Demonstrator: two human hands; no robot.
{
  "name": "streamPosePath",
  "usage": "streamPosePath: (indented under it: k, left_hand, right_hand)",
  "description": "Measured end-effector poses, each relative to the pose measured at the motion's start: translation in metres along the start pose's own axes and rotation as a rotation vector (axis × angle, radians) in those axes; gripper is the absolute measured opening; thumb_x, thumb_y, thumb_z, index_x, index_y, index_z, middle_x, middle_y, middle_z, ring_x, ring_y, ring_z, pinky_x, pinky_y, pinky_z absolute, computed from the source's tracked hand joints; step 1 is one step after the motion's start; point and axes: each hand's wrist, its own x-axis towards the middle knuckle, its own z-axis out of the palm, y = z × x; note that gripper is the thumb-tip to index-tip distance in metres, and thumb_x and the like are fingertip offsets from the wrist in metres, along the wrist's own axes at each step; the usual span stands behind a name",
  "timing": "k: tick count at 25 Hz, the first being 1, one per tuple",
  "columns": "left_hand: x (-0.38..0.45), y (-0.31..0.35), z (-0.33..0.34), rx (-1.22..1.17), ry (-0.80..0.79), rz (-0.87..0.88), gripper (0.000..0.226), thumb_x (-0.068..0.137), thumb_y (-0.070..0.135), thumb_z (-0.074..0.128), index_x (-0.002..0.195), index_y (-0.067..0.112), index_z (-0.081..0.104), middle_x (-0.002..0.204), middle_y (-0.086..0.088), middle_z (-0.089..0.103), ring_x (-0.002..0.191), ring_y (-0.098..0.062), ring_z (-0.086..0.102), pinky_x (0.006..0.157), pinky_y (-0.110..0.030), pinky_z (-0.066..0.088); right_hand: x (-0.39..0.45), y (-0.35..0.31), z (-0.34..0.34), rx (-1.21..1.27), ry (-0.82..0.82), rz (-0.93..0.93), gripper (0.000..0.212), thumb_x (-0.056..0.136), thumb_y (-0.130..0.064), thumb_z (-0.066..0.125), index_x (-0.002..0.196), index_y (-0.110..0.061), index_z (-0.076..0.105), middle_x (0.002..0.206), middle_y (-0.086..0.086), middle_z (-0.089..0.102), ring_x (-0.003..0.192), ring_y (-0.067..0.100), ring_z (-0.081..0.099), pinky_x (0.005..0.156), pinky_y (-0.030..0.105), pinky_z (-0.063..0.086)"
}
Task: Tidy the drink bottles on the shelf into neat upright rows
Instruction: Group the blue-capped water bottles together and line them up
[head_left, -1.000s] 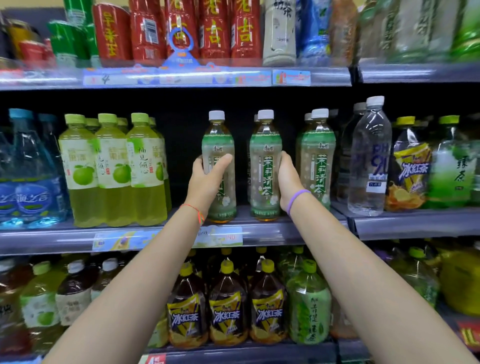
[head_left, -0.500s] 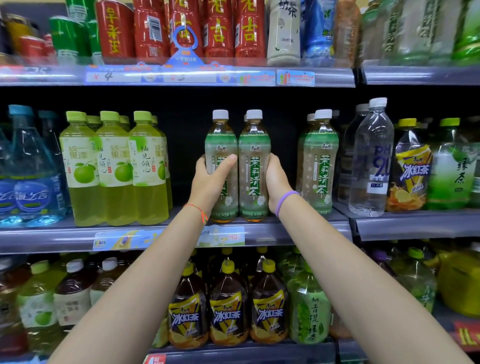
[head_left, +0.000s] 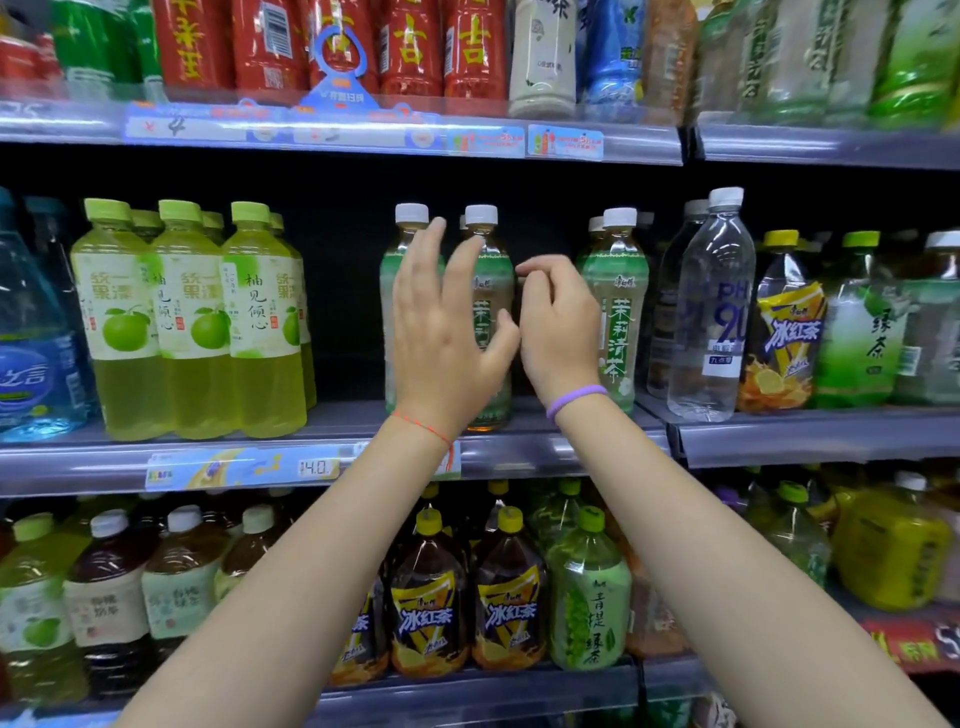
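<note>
Your left hand (head_left: 441, 338) is raised with fingers spread and released, in front of two white-capped tea bottles (head_left: 491, 312) standing upright, side by side, on the middle shelf (head_left: 519, 447). Your right hand (head_left: 558, 322) hangs loosely curled beside them, grasping nothing.

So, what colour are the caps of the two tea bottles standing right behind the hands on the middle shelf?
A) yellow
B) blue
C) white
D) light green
C: the two tea bottles behind the left hand and the right hand both show white caps above the fingers.
</note>
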Motion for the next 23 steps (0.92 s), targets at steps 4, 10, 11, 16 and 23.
streamPosePath:
  k: [4, 10, 11, 16, 23]
  left_hand:
    - [-0.006, 0.013, 0.025, 0.207, -0.07, 0.047, 0.062, 0.079, 0.022, 0.061, 0.138, 0.006, 0.054, 0.154, -0.031, 0.031, 0.145, -0.05, 0.024, 0.118, -0.056, 0.023]
    - [-0.019, 0.027, 0.055, 0.38, -0.191, 0.122, 0.066, 0.079, 0.028, 0.059, 0.143, 0.012, 0.051, 0.158, -0.026, 0.027, 0.148, -0.047, 0.02, 0.12, -0.057, 0.017]
    - [-0.021, 0.029, 0.059, 0.397, -0.193, 0.123, 0.066, 0.08, 0.028, 0.058, 0.143, 0.013, 0.051, 0.158, -0.026, 0.028, 0.147, -0.047, 0.021, 0.12, -0.058, 0.017]
    - [-0.023, 0.029, 0.065, 0.45, -0.159, 0.039, 0.067, 0.082, 0.034, 0.055, 0.145, 0.012, 0.048, 0.158, -0.031, 0.022, 0.147, -0.051, 0.016, 0.118, -0.061, 0.017]
    - [-0.026, 0.024, 0.063, 0.383, -0.139, 0.044, 0.072, 0.094, 0.049, 0.046, 0.153, 0.009, 0.035, 0.16, -0.03, 0.016, 0.15, -0.047, 0.01, 0.121, -0.056, 0.013]
  right_hand:
    - [0.015, 0.018, -0.033, -0.191, 0.348, -0.299, 0.028, 0.09, -0.014, 0.047, 0.113, -0.002, 0.059, 0.11, 0.011, 0.056, 0.104, 0.022, 0.052, 0.091, 0.028, 0.038]
    - [0.033, 0.054, -0.06, 0.035, 0.138, 0.389, 0.046, 0.102, -0.041, 0.033, 0.135, -0.012, 0.046, 0.128, 0.003, 0.05, 0.119, 0.021, 0.047, 0.103, 0.038, 0.037]
    - [0.034, 0.058, -0.062, 0.127, 0.08, 0.516, 0.05, 0.102, -0.046, 0.029, 0.137, -0.015, 0.045, 0.129, 0.0, 0.049, 0.119, 0.019, 0.047, 0.102, 0.037, 0.036]
    - [0.048, 0.103, -0.058, 0.319, -0.173, 0.813, 0.089, 0.067, -0.083, 0.033, 0.131, -0.027, 0.058, 0.137, 0.001, 0.059, 0.127, 0.025, 0.054, 0.11, 0.049, 0.039]
    - [0.048, 0.107, -0.049, 0.441, -0.302, 0.796, 0.047, 0.087, -0.067, 0.035, 0.082, -0.032, 0.065, 0.087, -0.002, 0.068, 0.097, 0.023, 0.065, 0.098, 0.048, 0.051]
